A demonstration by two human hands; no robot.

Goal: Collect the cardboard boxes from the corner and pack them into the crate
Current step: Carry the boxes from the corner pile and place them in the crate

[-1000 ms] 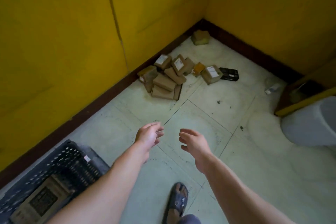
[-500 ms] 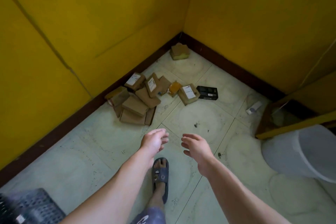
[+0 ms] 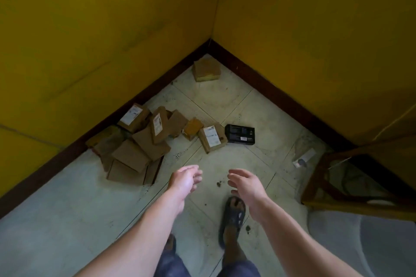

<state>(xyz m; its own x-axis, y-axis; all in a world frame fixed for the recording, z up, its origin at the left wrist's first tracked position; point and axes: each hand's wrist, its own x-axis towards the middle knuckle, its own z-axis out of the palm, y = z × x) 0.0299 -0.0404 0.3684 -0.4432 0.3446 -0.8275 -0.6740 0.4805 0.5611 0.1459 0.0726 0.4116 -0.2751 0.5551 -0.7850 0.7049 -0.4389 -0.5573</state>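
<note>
Left hand & right hand hang open, empty, short of the cardboard boxes heaped on the floor by the left wall's skirting. Probably light, stiff; pinch opposite faces, top ones first.

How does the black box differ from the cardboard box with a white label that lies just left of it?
The black box is dark with faint print, while the labelled box is brown cardboard with a white sticker on top. The black box lies nearly level across the view; the labelled box is turned at an angle. The black box looks flatter. Both rest on the floor, apart from the pile, untouched by either hand.
</note>
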